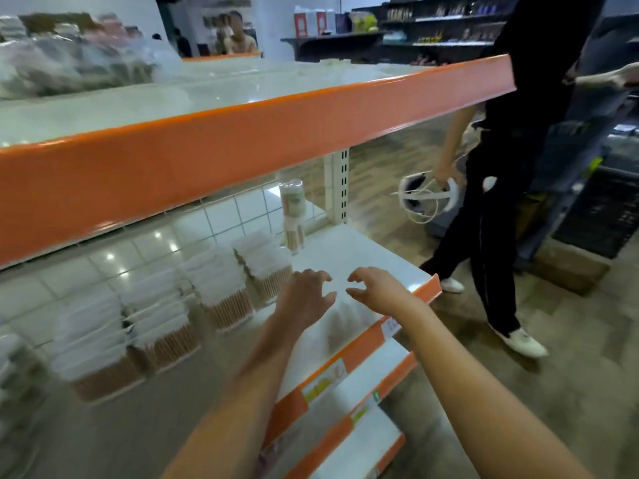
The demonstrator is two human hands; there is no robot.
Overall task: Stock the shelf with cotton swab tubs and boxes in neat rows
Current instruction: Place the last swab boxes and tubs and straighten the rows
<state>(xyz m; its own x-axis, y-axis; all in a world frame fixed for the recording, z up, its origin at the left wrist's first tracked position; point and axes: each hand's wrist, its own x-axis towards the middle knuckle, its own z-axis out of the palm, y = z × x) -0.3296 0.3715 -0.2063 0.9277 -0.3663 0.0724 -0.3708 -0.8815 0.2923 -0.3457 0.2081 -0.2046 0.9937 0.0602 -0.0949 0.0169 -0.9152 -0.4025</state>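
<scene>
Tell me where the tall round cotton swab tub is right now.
In the head view, the tall tub stands upright at the back of the white shelf, just right of the row of swab boxes.

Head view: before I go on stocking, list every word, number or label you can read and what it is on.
No text can be read in this frame.
Shelf-edge price tags: coloured print, blurred.
Small white tag on the orange shelf lip: faint marks, unreadable.
Round tub's label at the back: blurred.
Red-and-white cartons on the far shelf: too small to read.
</scene>
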